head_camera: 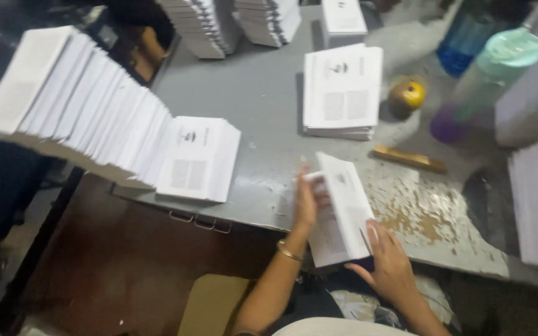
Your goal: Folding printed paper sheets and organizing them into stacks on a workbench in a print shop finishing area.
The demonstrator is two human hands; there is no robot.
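At the chipped grey table (263, 112) edge, my left hand (306, 200) and right hand (388, 264) clasp 1 flat white paper stack (342, 208) — printed, rectangular.

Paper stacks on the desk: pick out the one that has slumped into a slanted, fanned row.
It is the long stack at the desk's left edge. Its sheets lean and fan out in a row, while the stack in the middle lies flat and squared, and both hands grip another bundle.

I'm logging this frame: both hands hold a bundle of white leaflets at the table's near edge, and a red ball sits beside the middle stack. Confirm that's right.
Not quite. The head view shows the ball is yellow, not red. The rest holds: left hand and right hand hold the leaflet bundle at the table edge, the ball beside the middle stack.
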